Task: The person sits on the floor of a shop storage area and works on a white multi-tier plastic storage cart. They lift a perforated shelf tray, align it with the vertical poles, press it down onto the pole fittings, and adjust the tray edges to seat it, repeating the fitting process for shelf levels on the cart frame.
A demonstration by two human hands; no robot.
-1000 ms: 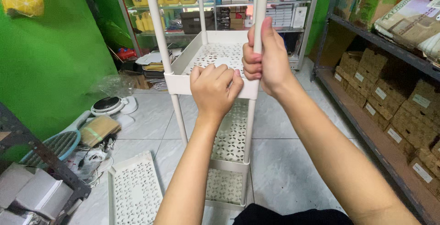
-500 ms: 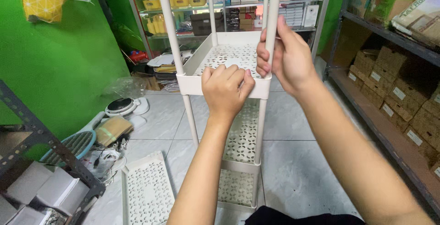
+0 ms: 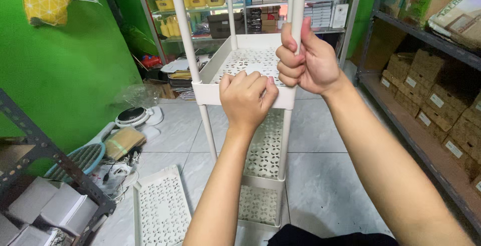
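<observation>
A white plastic rack with perforated trays stands on the tiled floor in front of me. My left hand (image 3: 246, 98) grips the front rim of its upper tray (image 3: 209, 94), fingers curled over the edge. My right hand (image 3: 304, 61) is closed around the rack's right front pole (image 3: 298, 0), just above that tray. A lower tray (image 3: 261, 202) sits near the floor, partly hidden behind my left forearm.
A loose white perforated tray (image 3: 159, 208) lies on the floor at the lower left. A small white fan (image 3: 133, 116), cables and white boxes (image 3: 47, 210) crowd the left by a green wall. Metal shelving with cardboard boxes (image 3: 436, 100) lines the right.
My view has shifted slightly, so the rack sits lower in the frame. My right hand has closed more firmly round the pole. My left hand stays on the tray rim.
</observation>
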